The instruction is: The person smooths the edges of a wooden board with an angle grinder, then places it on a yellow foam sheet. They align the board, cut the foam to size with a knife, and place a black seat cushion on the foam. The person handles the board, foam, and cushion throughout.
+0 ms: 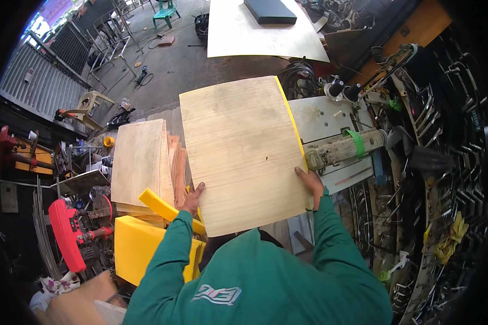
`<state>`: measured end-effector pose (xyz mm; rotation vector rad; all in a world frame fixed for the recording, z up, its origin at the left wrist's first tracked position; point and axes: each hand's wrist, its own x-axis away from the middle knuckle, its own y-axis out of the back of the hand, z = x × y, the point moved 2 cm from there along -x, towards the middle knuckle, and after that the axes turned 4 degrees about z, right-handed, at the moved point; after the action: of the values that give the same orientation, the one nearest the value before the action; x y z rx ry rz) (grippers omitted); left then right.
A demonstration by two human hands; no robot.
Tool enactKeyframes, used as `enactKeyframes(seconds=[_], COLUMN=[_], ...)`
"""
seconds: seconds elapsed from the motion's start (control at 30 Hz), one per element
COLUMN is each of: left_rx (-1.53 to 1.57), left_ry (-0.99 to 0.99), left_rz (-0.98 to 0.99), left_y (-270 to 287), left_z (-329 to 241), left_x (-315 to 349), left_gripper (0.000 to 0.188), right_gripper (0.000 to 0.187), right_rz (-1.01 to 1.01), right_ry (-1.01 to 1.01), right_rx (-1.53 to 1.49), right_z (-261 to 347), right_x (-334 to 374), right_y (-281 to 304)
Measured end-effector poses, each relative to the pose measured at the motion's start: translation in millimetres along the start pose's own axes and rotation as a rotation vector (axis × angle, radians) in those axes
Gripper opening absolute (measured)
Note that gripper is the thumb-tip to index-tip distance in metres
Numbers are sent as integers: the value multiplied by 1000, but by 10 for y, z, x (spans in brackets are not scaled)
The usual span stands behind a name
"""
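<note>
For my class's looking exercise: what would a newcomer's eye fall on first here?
First, the pale board at the centre, yellow along its right edge, held between the left hand and right hand. Then the yellow block at lower left, and the red machine farther left.

The wooden panel (241, 157) looks matt and finely grained.
</note>
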<state>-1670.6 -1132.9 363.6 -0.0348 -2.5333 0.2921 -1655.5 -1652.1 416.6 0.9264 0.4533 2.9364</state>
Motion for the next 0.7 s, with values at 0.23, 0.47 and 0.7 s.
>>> enactKeyframes(seconds=[0.23, 0.47, 0.7], left_rx=[259, -611, -762], left_ry=[149, -417, -375], left_rz=[98, -314, -516], left_y=[708, 671, 552], left_z=[-30, -335, -414], left_x=[142, 268, 247], left_gripper=[66, 74, 72], right_gripper=[75, 88, 78], right_rz=[-97, -615, -557], right_ry=[-49, 253, 18], right_rx=[40, 503, 158], right_z=[100, 101, 95], right_x=[803, 1054, 762], right_y=[-873, -1299, -1209])
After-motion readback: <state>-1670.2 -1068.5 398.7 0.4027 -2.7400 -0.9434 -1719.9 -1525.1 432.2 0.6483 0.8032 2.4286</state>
